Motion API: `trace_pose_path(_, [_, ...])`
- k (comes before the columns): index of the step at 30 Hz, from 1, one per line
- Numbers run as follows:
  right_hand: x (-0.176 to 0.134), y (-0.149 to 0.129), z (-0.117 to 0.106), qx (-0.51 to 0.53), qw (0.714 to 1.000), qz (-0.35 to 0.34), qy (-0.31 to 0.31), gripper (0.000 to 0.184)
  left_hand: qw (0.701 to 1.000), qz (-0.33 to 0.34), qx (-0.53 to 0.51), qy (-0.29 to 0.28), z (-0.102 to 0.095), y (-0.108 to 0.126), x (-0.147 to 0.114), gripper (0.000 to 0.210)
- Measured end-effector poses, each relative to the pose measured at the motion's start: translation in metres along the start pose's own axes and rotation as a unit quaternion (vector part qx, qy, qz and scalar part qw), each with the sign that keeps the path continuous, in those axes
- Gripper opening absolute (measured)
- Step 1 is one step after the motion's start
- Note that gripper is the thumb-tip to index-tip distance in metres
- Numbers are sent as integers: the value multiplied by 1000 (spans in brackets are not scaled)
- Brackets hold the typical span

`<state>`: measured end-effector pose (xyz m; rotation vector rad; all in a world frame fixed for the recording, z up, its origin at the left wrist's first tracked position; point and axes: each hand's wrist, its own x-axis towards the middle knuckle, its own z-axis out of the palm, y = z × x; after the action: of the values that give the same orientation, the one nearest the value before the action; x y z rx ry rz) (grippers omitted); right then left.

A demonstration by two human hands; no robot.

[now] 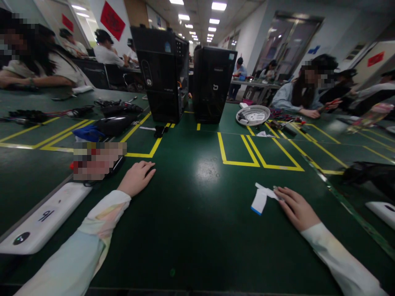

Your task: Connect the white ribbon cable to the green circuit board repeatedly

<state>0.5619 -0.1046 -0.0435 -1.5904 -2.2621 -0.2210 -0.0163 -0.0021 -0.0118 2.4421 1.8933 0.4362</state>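
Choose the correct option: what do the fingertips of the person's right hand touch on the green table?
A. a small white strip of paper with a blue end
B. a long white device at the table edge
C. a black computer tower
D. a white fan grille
A: the right hand lies flat with its fingertips on the white paper strip, whose lower end is blue, on the green table.
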Motion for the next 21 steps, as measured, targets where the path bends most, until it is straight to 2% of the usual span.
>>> trace_pose_path(6, [45,-88,21,80,986,-142,-28,41,1000,4,3,3,2,-2,0,57])
trace_pose_path(10, [67,-133,29,92,977,-186,-45,42,1000,14,13,2,2,-1,0,56])
trace_pose_path(13, [75,-149,31,95,976,-188,-56,43,1000,16,20,0,1,1,0,56])
trace_pose_path(18, [77,-161,27,88,978,-181,-51,42,1000,17,23,-1,0,3,0,56])
trace_pose_path(21, [74,-181,23,102,974,-197,-48,41,1000,21,22,2,0,3,0,55])
